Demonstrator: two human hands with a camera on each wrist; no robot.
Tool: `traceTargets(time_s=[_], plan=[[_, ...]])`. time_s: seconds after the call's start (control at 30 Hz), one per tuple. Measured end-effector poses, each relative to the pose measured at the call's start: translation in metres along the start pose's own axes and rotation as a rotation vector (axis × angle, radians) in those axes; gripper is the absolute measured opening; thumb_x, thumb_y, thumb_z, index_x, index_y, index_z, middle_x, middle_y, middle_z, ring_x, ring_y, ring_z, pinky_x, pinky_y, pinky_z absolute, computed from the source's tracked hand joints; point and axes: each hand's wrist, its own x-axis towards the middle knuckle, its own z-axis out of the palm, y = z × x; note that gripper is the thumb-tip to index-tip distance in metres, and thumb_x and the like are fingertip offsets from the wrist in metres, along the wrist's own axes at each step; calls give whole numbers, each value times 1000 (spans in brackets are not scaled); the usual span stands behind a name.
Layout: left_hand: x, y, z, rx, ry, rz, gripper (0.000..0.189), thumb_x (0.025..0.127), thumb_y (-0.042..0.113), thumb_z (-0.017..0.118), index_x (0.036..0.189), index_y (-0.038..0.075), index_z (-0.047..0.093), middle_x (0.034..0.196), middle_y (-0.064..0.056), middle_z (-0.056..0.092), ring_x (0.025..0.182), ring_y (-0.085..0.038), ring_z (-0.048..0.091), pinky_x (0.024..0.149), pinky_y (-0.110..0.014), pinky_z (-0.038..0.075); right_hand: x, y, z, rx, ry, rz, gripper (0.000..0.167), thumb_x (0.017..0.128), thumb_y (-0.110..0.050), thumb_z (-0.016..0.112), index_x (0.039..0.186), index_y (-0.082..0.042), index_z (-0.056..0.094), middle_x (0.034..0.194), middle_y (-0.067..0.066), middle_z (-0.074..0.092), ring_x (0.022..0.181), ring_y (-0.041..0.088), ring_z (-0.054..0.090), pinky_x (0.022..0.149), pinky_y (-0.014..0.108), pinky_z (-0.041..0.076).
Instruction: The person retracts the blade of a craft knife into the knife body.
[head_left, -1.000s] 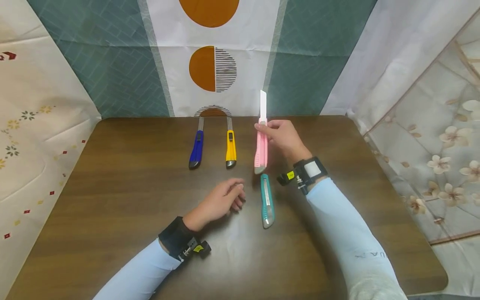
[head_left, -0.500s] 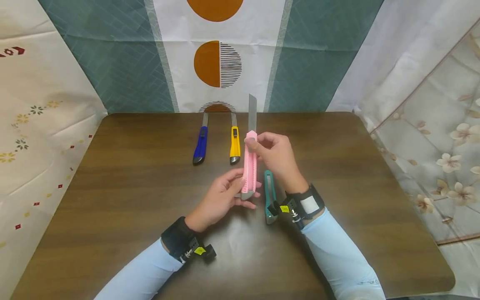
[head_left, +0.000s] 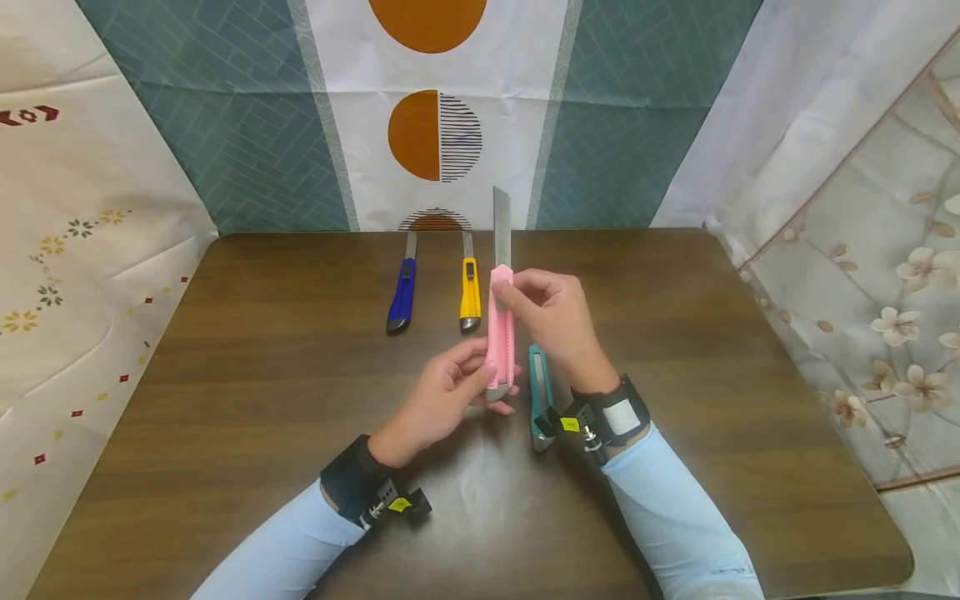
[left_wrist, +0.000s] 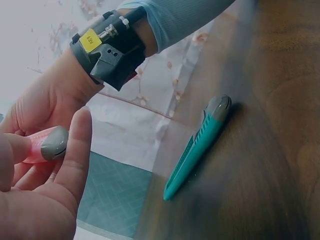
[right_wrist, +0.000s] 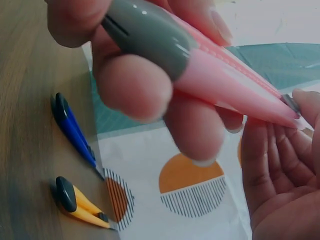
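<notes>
Both hands hold a pink utility knife (head_left: 500,333) above the table, its long blade (head_left: 502,225) extended and pointing away from me. My left hand (head_left: 442,396) grips the lower end near the grey cap, thumb on the front. Near the top of the handle, my right hand (head_left: 553,321) pinches it, with the thumb at the slider. In the right wrist view the grey end cap (right_wrist: 155,37) lies among the left fingers. A teal utility knife (head_left: 539,392) rests on the table below the right wrist, partly covered by the wrist camera; no blade shows beyond its tip.
On the wooden table (head_left: 262,375), a blue utility knife (head_left: 402,292) and a yellow utility knife (head_left: 470,292) lie side by side toward the back edge, blades out. Patterned cloth (head_left: 255,150) hangs behind the table, with floral cloth at both sides.
The right hand brought the pink knife left and toward me. The left hand, loose and holding nothing at first, took its lower end. Over the last half second little has moved.
</notes>
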Motion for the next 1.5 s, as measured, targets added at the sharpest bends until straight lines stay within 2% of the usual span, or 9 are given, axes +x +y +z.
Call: traceTargets(time_s=[0.23, 0.43, 0.63, 0.73, 0.93, 1.13, 1.2, 1.33, 1.5], plan=[[0, 3, 3, 17, 13, 13, 46, 104, 4, 56, 149, 7, 47, 135, -34, 61, 108, -53, 68, 80, -44, 65, -3, -3, 1, 38, 35, -112, 22, 93, -31, 78, 100, -9, 80, 80, 1, 72, 72, 24, 60, 52, 28, 47], [0, 4, 3, 36, 23, 5, 46, 105, 6, 56, 150, 9, 47, 136, -32, 61, 107, -42, 72, 78, -44, 66, -4, -4, 2, 41, 45, -115, 20, 93, -26, 78, 102, -8, 80, 83, 4, 73, 72, 23, 59, 54, 27, 49], [0, 7, 3, 40, 30, 11, 47, 104, 5, 56, 151, 9, 47, 131, -26, 66, 107, -52, 69, 76, -43, 66, -3, -5, 4, 50, 45, -117, 17, 93, -18, 78, 104, -5, 79, 87, 10, 74, 74, 23, 60, 58, 26, 51], [0, 7, 3, 48, 32, 11, 47, 104, 6, 57, 150, 9, 48, 129, -23, 68, 106, -52, 69, 76, -43, 66, -3, -4, 5, 51, 41, -121, 17, 93, -17, 78, 105, -5, 78, 87, 10, 73, 73, 23, 59, 59, 25, 51], [1, 6, 2, 53, 45, 17, 44, 105, 6, 56, 149, 8, 49, 127, -25, 69, 103, -44, 73, 75, -45, 66, -3, -2, 7, 80, 21, -110, 17, 93, -15, 77, 108, -5, 77, 89, 9, 73, 75, 24, 61, 61, 25, 54], [1, 8, 0, 64, 63, 39, 44, 105, 4, 55, 148, 5, 49, 124, -27, 69, 101, -52, 69, 73, -44, 66, -3, 0, 8, 128, -21, -131, 20, 93, -10, 76, 112, -4, 75, 92, 9, 71, 79, 24, 63, 68, 25, 60], [0, 9, -1, 81, 70, 40, 44, 104, 4, 56, 148, 6, 50, 123, -26, 70, 101, -51, 70, 73, -43, 66, -3, 0, 9, 140, -32, -143, 20, 93, -8, 75, 113, -3, 74, 92, 9, 71, 80, 24, 63, 70, 25, 60], [-1, 11, -2, 111, 79, 32, 43, 105, 5, 56, 147, 8, 51, 121, -22, 71, 97, -35, 76, 74, -42, 66, -3, 1, 7, 152, -53, -147, 22, 93, -6, 75, 115, -2, 73, 92, 9, 70, 82, 25, 63, 73, 26, 61], [0, 9, -2, 104, 88, 21, 42, 104, 6, 57, 146, 6, 52, 124, -24, 70, 94, -24, 78, 76, -42, 66, -1, 0, 4, 71, -40, -64, 23, 94, -26, 76, 110, -9, 77, 90, 5, 74, 80, 24, 64, 68, 29, 61]])
